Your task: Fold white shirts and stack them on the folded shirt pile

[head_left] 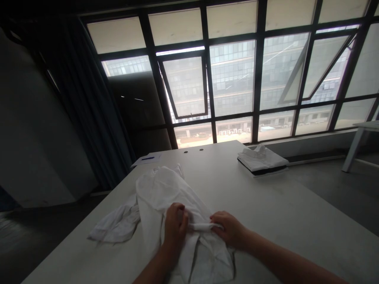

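A white shirt [166, 197] lies spread and crumpled on the white table [281, 213], one sleeve trailing off to the left. My left hand [175, 227] is closed on a fold of the shirt near its middle. My right hand [227, 228] pinches the same strip of cloth a little to the right, so the fabric is stretched taut between both hands.
A folded stack of white garments with a dark layer beneath [262, 161] sits at the table's far right. A paper with a blue pen [147, 159] lies at the far left corner. Large windows [231, 79] stand behind, and another table [363, 130] is at right.
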### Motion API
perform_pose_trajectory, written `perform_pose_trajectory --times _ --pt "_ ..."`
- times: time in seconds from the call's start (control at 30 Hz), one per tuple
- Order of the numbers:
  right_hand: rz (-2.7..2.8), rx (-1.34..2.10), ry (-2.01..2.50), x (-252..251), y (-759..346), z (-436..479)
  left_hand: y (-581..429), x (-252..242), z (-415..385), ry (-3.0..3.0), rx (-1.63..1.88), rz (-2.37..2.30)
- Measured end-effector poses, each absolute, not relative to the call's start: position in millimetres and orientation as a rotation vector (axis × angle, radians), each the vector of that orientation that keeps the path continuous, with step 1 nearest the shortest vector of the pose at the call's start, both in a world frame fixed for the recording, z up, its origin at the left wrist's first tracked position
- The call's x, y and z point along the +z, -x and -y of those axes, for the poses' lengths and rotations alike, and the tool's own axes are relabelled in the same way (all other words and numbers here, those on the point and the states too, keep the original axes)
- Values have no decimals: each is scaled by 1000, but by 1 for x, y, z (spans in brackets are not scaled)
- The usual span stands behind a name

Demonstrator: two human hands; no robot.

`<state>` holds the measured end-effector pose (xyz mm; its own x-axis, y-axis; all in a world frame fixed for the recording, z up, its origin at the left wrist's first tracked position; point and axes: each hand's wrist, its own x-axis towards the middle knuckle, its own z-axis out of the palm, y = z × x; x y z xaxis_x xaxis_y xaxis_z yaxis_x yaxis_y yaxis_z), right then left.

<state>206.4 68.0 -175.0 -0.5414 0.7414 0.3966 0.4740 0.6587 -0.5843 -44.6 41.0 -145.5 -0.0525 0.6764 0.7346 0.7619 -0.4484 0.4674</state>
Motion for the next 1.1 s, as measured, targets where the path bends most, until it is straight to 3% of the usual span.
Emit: perform_pose_trajectory --times 0.17,0.4,0.5,0.63,0.87,1.1 --pt "1375 544 1409 -183 -238 -115 51 -150 -44 2026 -1458 1572" --pt "1064 360 1513 -181 -303 -158 50 -159 -51 2139 -1204 1689" --pt "1229 270 1427 -180 -297 -150 48 -170 -57 2200 -884 1984" --pt "1853 21 1355 -181 -266 -135 42 -178 -58 2326 -461 2108" --pt "2255 122 1604 -185 -246 -129 39 -172 -53 2369 -359 2081" --pt "2381 -56 1577 -153 -244 -114 41 -174 -55 2381 -399 2062"
